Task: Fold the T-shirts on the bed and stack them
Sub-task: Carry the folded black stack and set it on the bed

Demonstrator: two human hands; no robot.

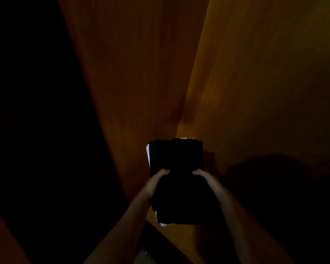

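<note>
background: dim, orange-brown wooden panels [133,73] fill the head view and meet in a corner just beyond the hands; the left side is black shadow, and no bed shows.
task's thing: a stack of folded t-shirts [176,155], dark on top, sits low in the centre, held out in front of you.
white layer [147,151]: a pale shirt edge peeks out along the stack's left side and again at its near left corner.
left hand [156,182]: it grips the stack's left side about midway along, fingers curled over the top.
right hand [205,179]: it grips the right side straight across from the left, fingers wrapped over the top too.
long axis: the stack runs straight away from you, far end pointing at the corner of the panels.
which hand is nearer: neither; both sit level, so the load looks evenly shared.
support: you cannot tell whether the stack rests on anything or is carried free.
next move, as a judgement: push it forward along that axis, keeping both hands level so the layers don't skew.
</note>
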